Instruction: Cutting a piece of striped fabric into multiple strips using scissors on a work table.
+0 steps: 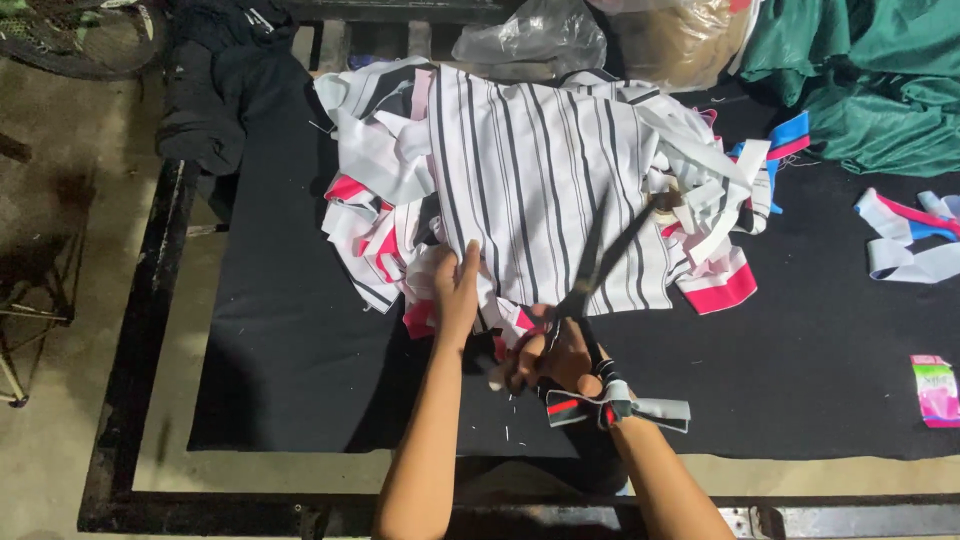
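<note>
Right hand (556, 355) grips large scissors (603, 262), blades over the striped fabric piece (540, 170). Left hand (456, 290) lies open, pressing that fabric's near edge.

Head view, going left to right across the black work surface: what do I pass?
Dark garment heap → left hand pressing on the striped fabric pile → right hand with long scissors → loose white strips → small pink packet.
</note>
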